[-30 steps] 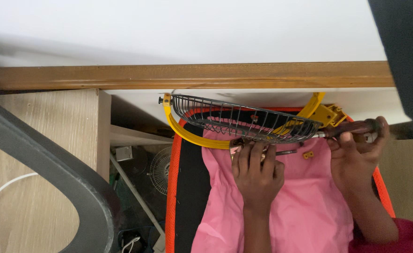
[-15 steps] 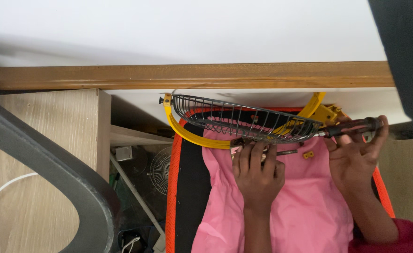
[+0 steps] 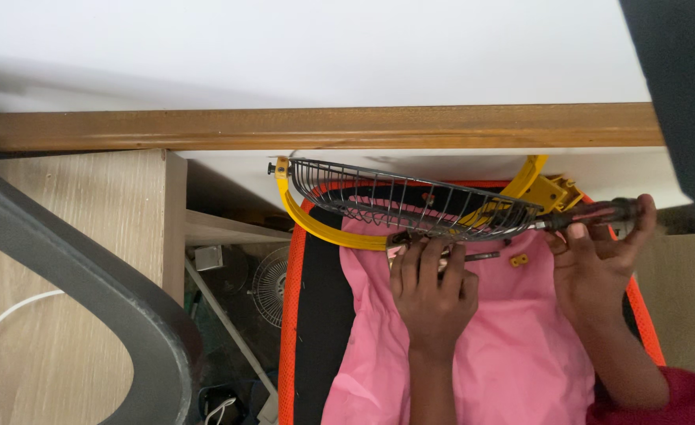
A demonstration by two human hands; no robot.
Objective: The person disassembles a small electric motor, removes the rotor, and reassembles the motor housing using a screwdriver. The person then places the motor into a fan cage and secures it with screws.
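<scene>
1. Our left hand point(image 3: 434, 287) has its fingers curled up against the bottom edge of the wire fan guard point(image 3: 410, 206), which sits over the pink cloth point(image 3: 489, 346).
2. Our right hand point(image 3: 595, 271) is wrapped around a screwdriver point(image 3: 591, 214), tip at the guard's yellow rim point(image 3: 324, 228).

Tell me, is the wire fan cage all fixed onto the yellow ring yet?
Not all. Already on: the wire cage sits in the yellow ring, with a bolt through the ring's far left end. In hand: the right hand holds a screwdriver to the cage's right rim, while the left hand steadies it from below. Left over: a small yellow piece lies loose on the pink cloth.
</scene>
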